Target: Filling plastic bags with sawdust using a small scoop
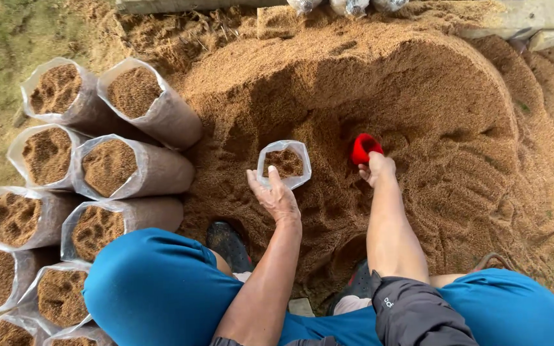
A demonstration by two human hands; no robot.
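At centre of the sawdust heap (367,83): left hand (276,197), fingers spread loosely, touched the near rim of a clear plastic bag (283,164), part filled and standing open-mouthed. Right hand (376,168), at three o'clock of that bag and close beside it, was closed around a red scoop (364,147) dipped into the sawdust. Filled bags (107,168), stacked on their sides in two rows, lay at nine o'clock, near the heap's edge. Bare ground (1,45) at ten o'clock. Blue-clad knees (155,282) at six o'clock.
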